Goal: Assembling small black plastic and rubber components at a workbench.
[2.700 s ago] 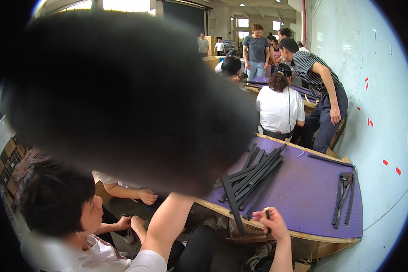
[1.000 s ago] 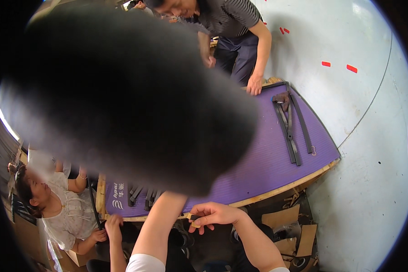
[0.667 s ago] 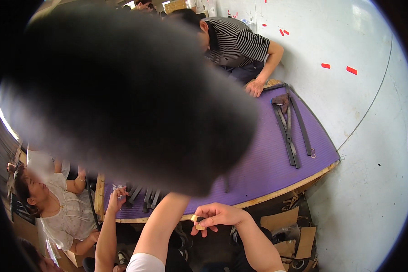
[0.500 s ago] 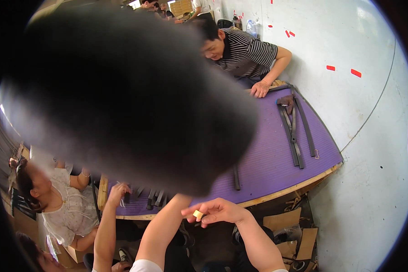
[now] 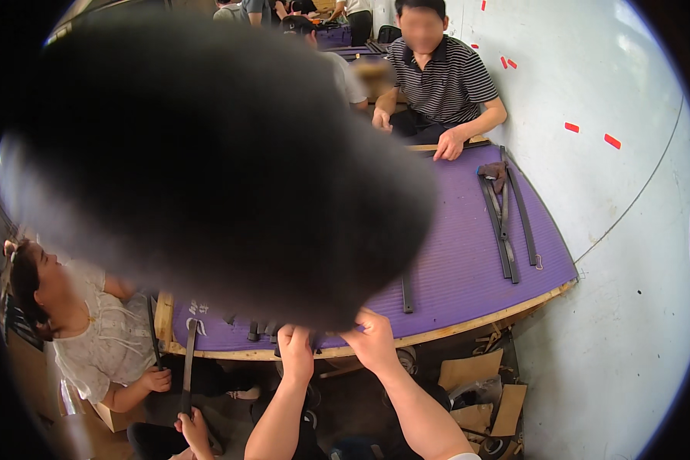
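Note:
My left hand is at the table's near edge, its fingers closed. Beside its fingertips a short stretch of something dark shows, too hidden to name. To its right my right hand is also closed, thumb and fingers pinched together. Whatever it grips disappears behind a large dark blur that covers the upper left and middle of the view. Several short black bars lie on the purple mat, just left of my left hand. Another black bar lies beyond my right hand.
Long black bars, a plier-like metal tool and a brown glove rest at the right. A co-worker's hand holds a dark flat bar at left. Another person sits across. Cardboard lies below the table.
My left hand has come out from behind the dark blur. My right hand has moved up to the table edge and closed; the small yellow piece at its fingers is out of sight.

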Demonstrator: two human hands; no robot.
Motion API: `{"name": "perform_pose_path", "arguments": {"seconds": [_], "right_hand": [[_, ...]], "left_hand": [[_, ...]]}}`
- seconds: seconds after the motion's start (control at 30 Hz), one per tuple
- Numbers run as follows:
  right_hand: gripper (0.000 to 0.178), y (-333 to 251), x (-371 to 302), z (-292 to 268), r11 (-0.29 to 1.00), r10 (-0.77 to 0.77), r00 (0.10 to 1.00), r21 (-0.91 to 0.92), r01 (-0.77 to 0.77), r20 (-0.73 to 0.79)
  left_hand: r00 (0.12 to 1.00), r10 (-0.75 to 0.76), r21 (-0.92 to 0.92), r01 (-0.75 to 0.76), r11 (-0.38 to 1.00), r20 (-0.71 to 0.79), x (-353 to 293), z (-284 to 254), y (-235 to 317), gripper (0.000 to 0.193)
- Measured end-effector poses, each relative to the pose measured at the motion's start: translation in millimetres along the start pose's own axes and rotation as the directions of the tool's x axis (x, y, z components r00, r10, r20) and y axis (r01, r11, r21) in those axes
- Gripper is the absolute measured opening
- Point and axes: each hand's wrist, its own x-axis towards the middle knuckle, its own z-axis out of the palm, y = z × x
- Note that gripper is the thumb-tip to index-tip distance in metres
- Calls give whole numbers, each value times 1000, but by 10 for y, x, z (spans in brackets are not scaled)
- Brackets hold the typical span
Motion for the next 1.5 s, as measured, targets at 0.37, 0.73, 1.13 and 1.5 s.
{"name": "perform_pose_path", "arguments": {"seconds": [0.37, 0.73, 1.13, 1.5], "right_hand": [[26, 130, -37, 241, 991, -131, 989, -30, 129, -63], [24, 101, 48, 437, 899, 141, 989, 413, -144, 38], [26, -95, 276, -286, 976, 215, 940, -95, -196, 264], [17, 115, 1733, -939, 461, -62, 998, -887, 13, -17]], "left_hand": [[974, 53, 358, -131, 924, 220, -119, -30, 309, 21], [964, -129, 305, 54, 951, 232, -31, -131, 169, 20], [753, -525, 55, 551, 832, 397, 75, 120, 282, 17], [434, -607, 622, 126, 772, 665, -507, 442, -491, 24]]}}
